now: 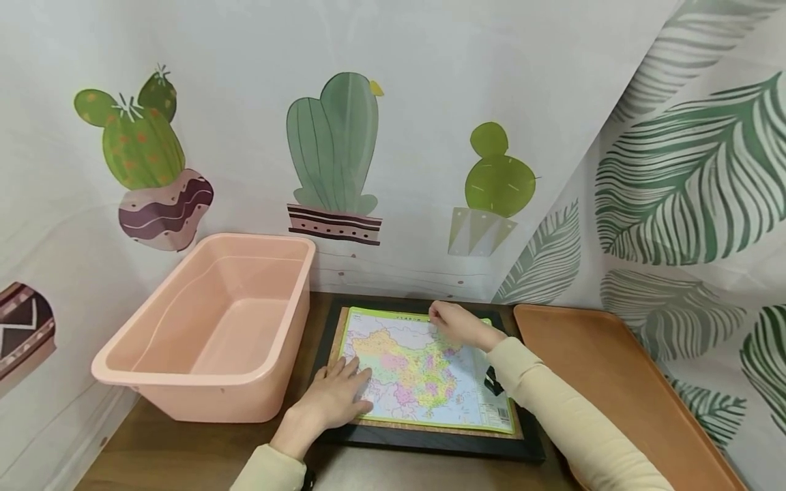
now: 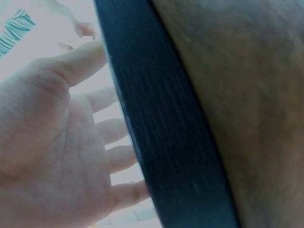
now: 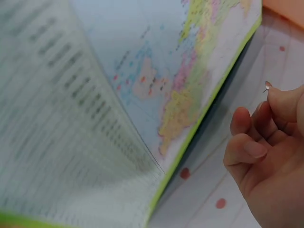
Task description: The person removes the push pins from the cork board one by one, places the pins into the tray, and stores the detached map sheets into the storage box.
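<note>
A paper map [image 1: 408, 372] with a green border lies on a cork board with a black frame [image 1: 424, 443]. My left hand [image 1: 331, 397], fingers spread, rests on the lower left of the map and board. In the left wrist view its palm shows beside the black frame edge. Over the map's top edge, right of the middle, is my right hand [image 1: 459, 324]. The right wrist view shows thumb and fingers pinching a small thumbtack [image 3: 267, 86], its thin point sticking out. The head view hides that tack.
On the left stands a deep pink plastic tub [image 1: 258, 399]. To the right of the board lies an orange-brown tray [image 1: 583, 361], partly under my right forearm. A white curtain [image 1: 424, 136] printed with cacti and leaves hangs behind the wooden table [image 1: 166, 443].
</note>
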### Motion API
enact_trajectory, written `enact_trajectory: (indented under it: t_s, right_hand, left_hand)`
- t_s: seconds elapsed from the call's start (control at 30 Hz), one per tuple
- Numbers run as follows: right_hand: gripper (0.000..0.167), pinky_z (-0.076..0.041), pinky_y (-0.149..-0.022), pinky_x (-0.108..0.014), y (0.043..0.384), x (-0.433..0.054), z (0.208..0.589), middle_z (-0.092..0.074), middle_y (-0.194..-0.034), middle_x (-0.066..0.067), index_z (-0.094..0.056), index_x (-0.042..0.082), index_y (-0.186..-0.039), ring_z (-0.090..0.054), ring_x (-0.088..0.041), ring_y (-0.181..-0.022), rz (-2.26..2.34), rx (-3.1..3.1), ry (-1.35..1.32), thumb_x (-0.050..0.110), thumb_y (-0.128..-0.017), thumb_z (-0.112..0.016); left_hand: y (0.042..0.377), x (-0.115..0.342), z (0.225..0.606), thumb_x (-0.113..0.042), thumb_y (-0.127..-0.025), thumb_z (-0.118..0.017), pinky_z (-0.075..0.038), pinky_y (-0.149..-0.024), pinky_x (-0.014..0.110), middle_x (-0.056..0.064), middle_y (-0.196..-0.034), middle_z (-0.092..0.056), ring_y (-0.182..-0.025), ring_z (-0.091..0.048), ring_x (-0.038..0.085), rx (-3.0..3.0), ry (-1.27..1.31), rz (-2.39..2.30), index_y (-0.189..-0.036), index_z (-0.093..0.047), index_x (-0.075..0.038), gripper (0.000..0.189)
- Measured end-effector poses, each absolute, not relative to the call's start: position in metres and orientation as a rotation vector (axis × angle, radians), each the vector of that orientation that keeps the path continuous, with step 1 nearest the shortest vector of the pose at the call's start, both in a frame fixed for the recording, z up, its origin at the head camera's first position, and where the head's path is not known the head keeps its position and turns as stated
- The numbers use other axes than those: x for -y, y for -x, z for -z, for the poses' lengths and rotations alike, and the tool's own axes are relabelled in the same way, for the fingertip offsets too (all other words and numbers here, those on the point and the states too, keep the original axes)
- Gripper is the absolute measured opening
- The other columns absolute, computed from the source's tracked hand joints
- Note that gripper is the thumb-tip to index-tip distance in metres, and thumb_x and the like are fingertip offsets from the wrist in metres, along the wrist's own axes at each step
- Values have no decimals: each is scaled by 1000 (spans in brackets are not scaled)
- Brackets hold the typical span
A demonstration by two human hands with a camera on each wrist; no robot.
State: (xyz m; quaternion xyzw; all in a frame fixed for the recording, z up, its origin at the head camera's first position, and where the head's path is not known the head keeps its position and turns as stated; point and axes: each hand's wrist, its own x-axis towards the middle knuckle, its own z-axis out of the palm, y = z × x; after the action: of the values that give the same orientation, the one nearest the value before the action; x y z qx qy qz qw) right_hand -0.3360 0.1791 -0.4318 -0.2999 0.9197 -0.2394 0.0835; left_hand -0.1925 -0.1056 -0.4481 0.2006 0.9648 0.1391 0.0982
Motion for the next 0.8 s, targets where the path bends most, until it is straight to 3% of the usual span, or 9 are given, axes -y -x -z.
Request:
enact_trajectory:
  t_s: [0.27,0.5,0.8]
  right_hand:
    - [12,-35,-55,-29,311,-203,417,-43,-78,-2,-47,7,-94,-36,-11,-59,715,-2809,1019,11,-105,-45]
    - [9,-37,-57,-28,292,-233,417,-44,-83,3,-50,8,-96,-37,-8,-63,621,-2856,1101,9,-105,-46]
    - [17,-33,-54,-26,267,-252,417,-38,-76,4,-43,12,-88,-30,-5,-61,706,-2874,1164,7,-104,-47]
  left_hand:
    - [192,104,446,-43,-94,-63,-23,-107,65,19,-154,-34,-142,-25,40,-2863,-592,-409,-145,-49,-11,61]
    - [189,102,448,-43,-94,-63,-23,-107,66,20,-154,-33,-142,-25,42,-2842,-607,-431,-145,-48,-11,62]
    - [188,104,448,-42,-94,-63,-22,-107,66,20,-153,-33,-142,-25,42,-2854,-599,-436,-145,-48,-10,61]
